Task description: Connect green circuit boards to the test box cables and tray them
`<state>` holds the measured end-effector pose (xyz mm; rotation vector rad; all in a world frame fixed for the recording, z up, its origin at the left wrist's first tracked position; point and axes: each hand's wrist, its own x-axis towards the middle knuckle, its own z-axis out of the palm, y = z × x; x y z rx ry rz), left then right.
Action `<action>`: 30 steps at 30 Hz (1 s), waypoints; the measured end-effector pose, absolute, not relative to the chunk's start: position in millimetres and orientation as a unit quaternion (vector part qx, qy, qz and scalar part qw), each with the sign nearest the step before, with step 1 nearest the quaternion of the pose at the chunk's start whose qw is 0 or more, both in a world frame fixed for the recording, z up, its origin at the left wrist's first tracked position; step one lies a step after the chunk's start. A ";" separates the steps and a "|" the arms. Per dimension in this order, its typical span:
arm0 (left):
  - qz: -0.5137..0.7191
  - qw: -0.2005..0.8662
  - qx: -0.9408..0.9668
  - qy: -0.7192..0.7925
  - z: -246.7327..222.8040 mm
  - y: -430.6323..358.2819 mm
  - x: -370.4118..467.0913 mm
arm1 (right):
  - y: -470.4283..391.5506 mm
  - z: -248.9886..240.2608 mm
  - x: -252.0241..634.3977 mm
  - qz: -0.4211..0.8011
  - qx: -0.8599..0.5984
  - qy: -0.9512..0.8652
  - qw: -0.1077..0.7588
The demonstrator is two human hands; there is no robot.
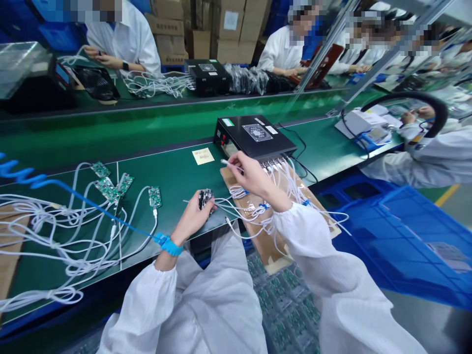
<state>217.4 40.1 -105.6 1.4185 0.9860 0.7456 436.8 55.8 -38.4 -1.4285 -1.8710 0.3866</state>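
My left hand [192,216], with a blue wrist strap [168,245], grips a small stack of circuit boards [206,198] near the bench's front edge. Pinched in my right hand [250,178] is the white end of a cable [225,162], held above a brown cardboard sheet [254,223]. Bundled white cables [291,182] run over that sheet from the front of a black box [258,135] with a round fan grille. A yellow note [203,156] lies left of the box. On the left, several green circuit boards [155,196] are attached to white cables.
Loose white cables [55,246] cover the bench's left part, under a coiled blue cord [66,183]. Blue bins [416,236] stand at the right. Across the green divider, people in white work beside another black box [208,77]. A person's sleeve [427,162] is close on the right.
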 end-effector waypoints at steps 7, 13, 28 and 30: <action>0.328 0.561 0.614 0.447 -110.9 49.0 225.7 | 52.1 -57.6 424.5 0.130 -0.547 -0.823 0.085; 0.369 0.576 0.565 0.461 -110.7 41.1 224.8 | 44.0 -58.3 415.6 0.060 -0.517 -0.852 -0.051; 0.458 0.731 0.288 0.415 -69.7 48.3 220.9 | 33.7 -59.2 436.4 0.192 -0.599 -0.711 0.316; 0.421 0.756 0.288 0.410 -65.6 50.0 220.7 | 31.3 -55.8 439.8 0.209 -0.609 -0.686 0.339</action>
